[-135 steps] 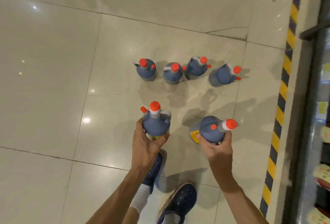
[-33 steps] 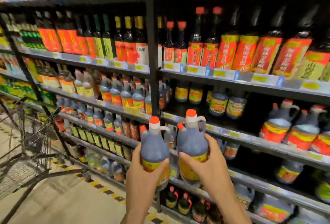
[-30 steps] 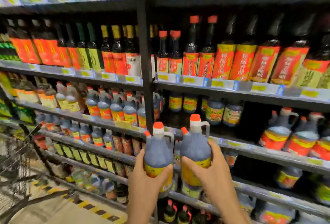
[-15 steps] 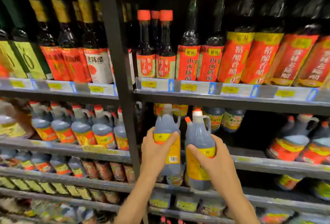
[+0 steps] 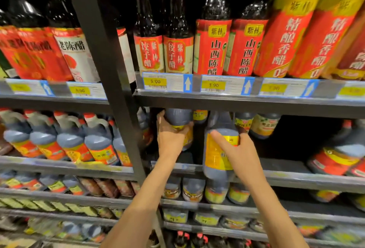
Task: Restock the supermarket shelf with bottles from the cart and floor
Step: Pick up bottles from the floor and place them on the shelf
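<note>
My left hand point(image 5: 170, 136) grips one jug point(image 5: 178, 118) under the upper shelf edge point(image 5: 246, 104), my right hand point(image 5: 240, 152) grips another jug point(image 5: 218, 149) over the lower shelf lip point(image 5: 296, 177), dark open room lying right toward the red-labelled jugs point(image 5: 335, 156).

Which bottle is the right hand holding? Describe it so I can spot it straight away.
Find the black upright post; right of it, under the shelf edge with price tags, two hands reach in. The right hand grips a dark bottle with a yellow label, lower and nearer than the left hand's bottle.
</note>
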Available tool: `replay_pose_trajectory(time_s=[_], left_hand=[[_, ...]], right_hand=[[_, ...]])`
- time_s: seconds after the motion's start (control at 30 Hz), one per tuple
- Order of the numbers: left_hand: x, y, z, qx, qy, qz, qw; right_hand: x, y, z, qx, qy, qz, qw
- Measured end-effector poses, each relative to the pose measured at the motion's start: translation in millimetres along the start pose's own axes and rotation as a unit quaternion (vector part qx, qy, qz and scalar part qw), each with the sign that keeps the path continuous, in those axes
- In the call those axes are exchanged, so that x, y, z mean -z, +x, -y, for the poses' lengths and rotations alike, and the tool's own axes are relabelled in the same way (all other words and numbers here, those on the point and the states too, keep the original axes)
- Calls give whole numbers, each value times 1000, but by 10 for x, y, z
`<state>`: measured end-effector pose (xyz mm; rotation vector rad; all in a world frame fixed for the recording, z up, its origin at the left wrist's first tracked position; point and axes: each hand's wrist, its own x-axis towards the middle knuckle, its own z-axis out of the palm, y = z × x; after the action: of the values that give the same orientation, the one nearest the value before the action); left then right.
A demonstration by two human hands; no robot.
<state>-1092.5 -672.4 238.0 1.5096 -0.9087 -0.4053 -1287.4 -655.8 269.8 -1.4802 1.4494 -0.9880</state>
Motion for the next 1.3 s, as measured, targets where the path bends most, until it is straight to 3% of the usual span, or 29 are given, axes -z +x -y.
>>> replay_pose_trajectory(time_s=[0.27, 0.4, 0.6, 0.87, 1.13, 1.3], left_hand=[[-119, 193, 199, -13, 39, 17, 999], [-122, 297, 227, -17, 64, 16, 998], [-103, 358, 468, 0, 103, 38, 994], [-77, 342, 683, -2, 130, 62, 990], [-89, 352, 660, -9, 154, 47, 987], [-67, 343, 682, -10, 124, 52, 991]], right_hand=[[-273, 323, 74, 67, 24, -8, 997], [-476, 484, -1, 117, 25, -51, 991], [-739, 631, -158, 117, 18, -97, 988], [-662, 696, -491, 124, -14, 6, 992], [-758, 972, -393, 106, -119, 14, 987], [-801, 1057, -395, 87, -125, 15, 988]])
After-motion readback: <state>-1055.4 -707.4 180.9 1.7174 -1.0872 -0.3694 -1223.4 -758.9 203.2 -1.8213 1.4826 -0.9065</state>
